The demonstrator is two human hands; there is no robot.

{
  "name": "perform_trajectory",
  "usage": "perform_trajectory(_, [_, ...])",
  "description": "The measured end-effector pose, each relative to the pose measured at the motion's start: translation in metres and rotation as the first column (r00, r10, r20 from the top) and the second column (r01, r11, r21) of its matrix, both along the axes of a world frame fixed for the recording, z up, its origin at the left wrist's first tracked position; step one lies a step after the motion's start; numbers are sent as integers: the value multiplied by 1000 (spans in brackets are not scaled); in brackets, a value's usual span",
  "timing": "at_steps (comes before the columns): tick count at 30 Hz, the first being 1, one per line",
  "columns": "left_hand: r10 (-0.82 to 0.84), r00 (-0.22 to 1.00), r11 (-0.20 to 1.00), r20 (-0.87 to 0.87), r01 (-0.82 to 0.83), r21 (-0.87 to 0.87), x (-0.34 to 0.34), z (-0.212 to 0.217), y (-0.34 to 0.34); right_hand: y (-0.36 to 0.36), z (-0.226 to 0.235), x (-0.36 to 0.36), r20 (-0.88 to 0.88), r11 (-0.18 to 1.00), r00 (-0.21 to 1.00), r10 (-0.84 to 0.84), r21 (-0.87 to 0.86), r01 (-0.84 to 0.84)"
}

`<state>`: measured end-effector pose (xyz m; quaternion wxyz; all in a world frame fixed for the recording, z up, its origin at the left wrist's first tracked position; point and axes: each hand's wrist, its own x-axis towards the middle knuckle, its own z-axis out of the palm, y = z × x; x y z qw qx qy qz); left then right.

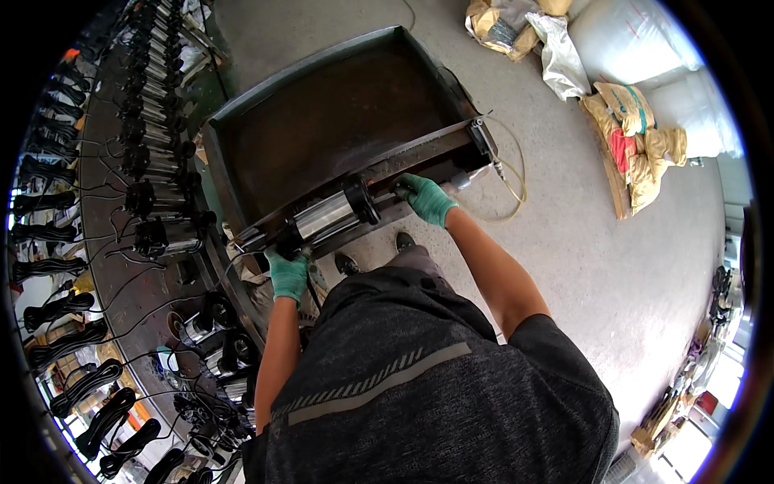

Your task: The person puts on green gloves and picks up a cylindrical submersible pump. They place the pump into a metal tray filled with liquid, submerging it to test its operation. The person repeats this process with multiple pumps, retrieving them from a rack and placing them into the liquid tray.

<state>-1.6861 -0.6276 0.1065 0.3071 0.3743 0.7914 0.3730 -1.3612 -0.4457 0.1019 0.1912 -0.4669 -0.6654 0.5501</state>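
An electric motor (pixel 324 216) with a silver ribbed body and black end caps lies along the near ledge of a deep metal tray (pixel 305 66). My left hand (pixel 288 276), in a green glove, grips the motor's black left end from below; its fingertips are partly hidden. Off the motor's other end, my right hand (pixel 429 200), also green-gloved, has its fingers curled over a small dark part at the ledge. What that part is, I cannot make out. A pneumatic fitting with a pale hose (pixel 524 181) sits at the tray's right corner.
On the left, a long dark bench (pixel 105 202) carries a row of similar motors (pixel 155 165) and several bundled black cables (pixel 60 310). Tan sacks (pixel 637 153) lie on a pallet at the right, beside plastic-wrapped stacks (pixel 637 40). My shoes (pixel 347 264) show below the ledge.
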Motion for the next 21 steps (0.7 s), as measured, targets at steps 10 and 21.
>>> perform_trajectory(10, [10,999,999,52,-12,32,-9,-20,-5,7,-2,-8,28,1000,999,22,-23,-22])
perform_trajectory(21, [-10,1000,1000,-15,10,18,3,12,2,2,-30,-24,152,991,979,-134,9,134])
